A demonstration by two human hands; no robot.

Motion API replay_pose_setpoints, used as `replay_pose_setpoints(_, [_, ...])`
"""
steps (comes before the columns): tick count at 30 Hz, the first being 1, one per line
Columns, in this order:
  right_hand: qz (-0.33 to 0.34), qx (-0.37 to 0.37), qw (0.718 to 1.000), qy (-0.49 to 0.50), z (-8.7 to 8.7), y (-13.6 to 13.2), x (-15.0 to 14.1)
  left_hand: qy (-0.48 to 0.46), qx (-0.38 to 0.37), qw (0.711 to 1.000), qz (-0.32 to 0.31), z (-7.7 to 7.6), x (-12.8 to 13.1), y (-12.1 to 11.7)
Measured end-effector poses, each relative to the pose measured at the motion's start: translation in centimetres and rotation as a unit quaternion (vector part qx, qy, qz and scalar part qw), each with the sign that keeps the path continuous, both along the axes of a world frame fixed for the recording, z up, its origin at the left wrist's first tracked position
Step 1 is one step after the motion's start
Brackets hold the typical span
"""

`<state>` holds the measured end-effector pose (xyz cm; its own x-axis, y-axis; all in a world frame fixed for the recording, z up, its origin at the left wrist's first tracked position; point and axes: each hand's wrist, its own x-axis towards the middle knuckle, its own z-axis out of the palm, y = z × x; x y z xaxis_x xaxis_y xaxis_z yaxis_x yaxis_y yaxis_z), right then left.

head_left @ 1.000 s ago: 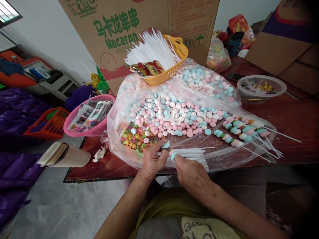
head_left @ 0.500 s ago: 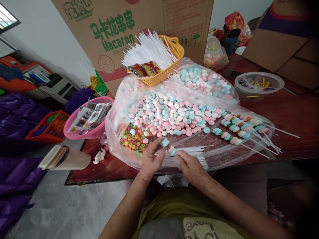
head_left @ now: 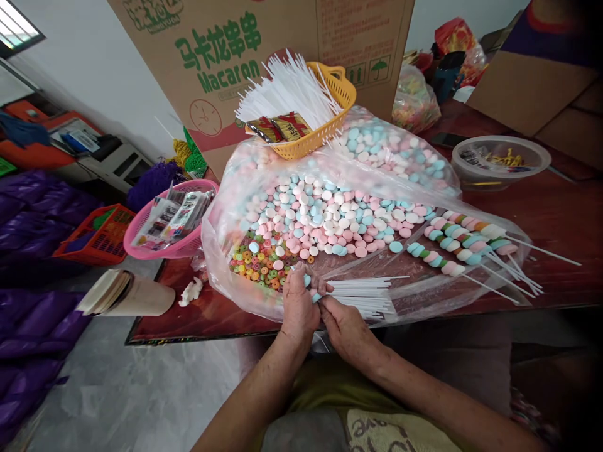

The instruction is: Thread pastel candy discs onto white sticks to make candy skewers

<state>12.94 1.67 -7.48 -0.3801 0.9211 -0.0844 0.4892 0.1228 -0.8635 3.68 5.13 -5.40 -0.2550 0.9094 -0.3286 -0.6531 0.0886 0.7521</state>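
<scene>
A partly filled candy skewer [head_left: 315, 295], with blue and pink pieces showing, is between my hands at the table's front edge. My left hand [head_left: 299, 307] wraps round the candies and hides most of them. Close against it, my right hand [head_left: 346, 326] pinches the skewer's lower end; the stick itself is hidden. Just beyond lie loose white sticks [head_left: 360, 295] on the plastic bag. Colourful ring candies [head_left: 257, 260] sit behind my left hand, and a pile of pink, white and blue candies [head_left: 325, 216] spreads further back. Several finished candy skewers [head_left: 464, 242] lie to the right.
A yellow basket [head_left: 313, 141] of white sticks stands at the back before a large cardboard box [head_left: 292, 31]. To the left are a pink basket [head_left: 155, 248] of packets and a paper cup stack [head_left: 146, 294]. A clear tub [head_left: 502, 169] stands at right.
My left hand has closed round the candies on the skewer and moved right, against my right hand. Fewer of the skewer's candies show now. The view has shifted slightly.
</scene>
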Motion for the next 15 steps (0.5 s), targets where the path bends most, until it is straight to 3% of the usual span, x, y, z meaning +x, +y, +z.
replay_pose_setpoints(6, [0.001,-0.009,0.999,-0.038,-0.2,0.7,0.1,0.087,-0.014,0.996,0.011,-1.0,1.2,-0.3])
replay_pose_setpoints(11, [-0.031,-0.001,0.999,0.023,-0.3,2.2,0.6,0.205,-0.054,0.977,-0.001,-1.8,1.9,0.0])
replay_pose_setpoints(15, [-0.056,-0.02,0.998,0.037,0.4,3.6,3.2,0.299,0.03,0.951,-0.069,-2.0,0.1,1.3])
